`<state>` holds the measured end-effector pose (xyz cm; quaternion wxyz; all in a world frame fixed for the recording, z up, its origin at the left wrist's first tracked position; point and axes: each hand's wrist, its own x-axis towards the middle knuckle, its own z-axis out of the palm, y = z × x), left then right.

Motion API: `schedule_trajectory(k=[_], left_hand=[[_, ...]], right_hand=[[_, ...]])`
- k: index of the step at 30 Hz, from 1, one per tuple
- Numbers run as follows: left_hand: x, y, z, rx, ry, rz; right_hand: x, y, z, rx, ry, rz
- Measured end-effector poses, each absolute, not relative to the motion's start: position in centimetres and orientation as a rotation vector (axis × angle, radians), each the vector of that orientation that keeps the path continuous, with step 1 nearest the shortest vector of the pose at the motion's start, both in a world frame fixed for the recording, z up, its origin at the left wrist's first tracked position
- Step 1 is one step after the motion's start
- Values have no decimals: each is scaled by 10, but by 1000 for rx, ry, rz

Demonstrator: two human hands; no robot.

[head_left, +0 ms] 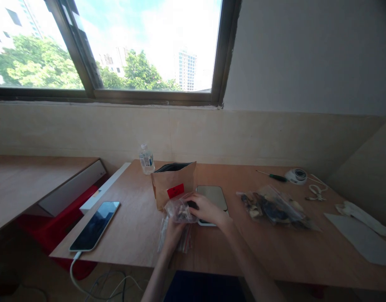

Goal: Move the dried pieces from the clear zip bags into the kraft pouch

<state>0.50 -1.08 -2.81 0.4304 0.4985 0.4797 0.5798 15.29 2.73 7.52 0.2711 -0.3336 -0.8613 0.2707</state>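
A small clear plastic bag with little pale pieces in it is held up in front of the brown paper pouch. My left hand is closed around the bag's lower part. From the right, my right hand has its fingers bent at the bag's side, gripping it; whether a fingertip reaches inside is hidden. The pouch stands upright with its top open and a red label on its front. Beneath my left hand lie flat clear zip bags. A small scale is partly covered by my right hand.
On the left lie a charging phone and a white box. A water bottle stands behind the pouch. Rightward are a filled zip bag, a screwdriver, a white dome camera and a white sheet.
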Motion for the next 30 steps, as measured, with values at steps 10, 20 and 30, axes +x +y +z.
schedule_trajectory(k=[10,20,30], left_hand=[[3,-12,-19,1195,1139,1536],[3,-11,-22,1110,1112,1520],[4,-12,-25,1050,1033,1545]], right_hand=[[150,24,74,-898,-2472,749],[153,24,81,-903,-2422,714],[153,22,76,-901,-2313,701]])
